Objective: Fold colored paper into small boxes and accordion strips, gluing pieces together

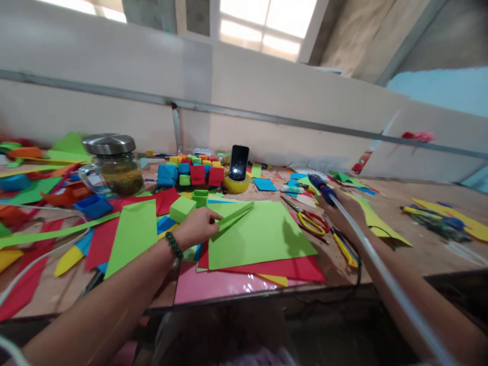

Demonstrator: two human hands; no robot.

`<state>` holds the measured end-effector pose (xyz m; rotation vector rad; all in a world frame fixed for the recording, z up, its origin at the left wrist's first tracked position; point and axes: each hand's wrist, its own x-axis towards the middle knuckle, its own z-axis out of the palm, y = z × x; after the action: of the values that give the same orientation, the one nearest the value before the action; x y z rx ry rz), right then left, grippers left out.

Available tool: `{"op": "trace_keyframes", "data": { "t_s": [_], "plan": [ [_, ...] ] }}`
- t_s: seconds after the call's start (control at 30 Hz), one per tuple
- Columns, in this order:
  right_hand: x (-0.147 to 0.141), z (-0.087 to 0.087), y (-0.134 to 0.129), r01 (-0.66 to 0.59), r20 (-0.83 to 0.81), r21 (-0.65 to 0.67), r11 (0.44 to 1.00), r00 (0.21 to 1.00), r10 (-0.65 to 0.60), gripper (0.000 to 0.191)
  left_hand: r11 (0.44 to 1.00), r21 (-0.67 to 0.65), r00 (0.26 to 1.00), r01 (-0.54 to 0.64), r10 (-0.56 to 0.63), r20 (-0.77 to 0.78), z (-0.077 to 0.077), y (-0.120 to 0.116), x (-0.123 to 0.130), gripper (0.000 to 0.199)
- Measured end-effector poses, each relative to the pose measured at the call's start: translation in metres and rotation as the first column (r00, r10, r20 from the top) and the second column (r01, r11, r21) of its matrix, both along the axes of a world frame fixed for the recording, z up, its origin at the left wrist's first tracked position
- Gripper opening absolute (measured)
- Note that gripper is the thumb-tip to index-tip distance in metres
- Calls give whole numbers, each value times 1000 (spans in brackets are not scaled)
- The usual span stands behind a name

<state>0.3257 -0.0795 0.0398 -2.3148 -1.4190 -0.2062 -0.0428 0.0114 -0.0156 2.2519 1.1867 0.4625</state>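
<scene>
The folded green strip (235, 215) slanted over the green sheet (263, 236); I judged it light, easily creased, best pinched near one end. The left hand (198, 226), palm down, pinched its near end, thumb to fingers. The right hand (340, 221) gripped a glue gun (323, 189), fingers partly hidden.

No text, label, brand, number or sign can be read. Any print on the white-and-green tube (293, 188), seen toward the rear edge of the bench (415, 249), is rendered too small and blurred to be made out.
</scene>
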Motion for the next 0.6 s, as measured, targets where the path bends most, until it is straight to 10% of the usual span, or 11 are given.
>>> {"op": "trace_keyframes", "data": {
  "t_s": [0.3,0.6],
  "plan": [
    [61,-2,1,53,338,-304,951,940,56,28,935,-339,918,-107,224,328,18,7,-13,38],
    [82,-18,34,-25,395,-417,909,895,206,27,928,-370,972,47,43,232,1,10,-10,43]
  ]
}}
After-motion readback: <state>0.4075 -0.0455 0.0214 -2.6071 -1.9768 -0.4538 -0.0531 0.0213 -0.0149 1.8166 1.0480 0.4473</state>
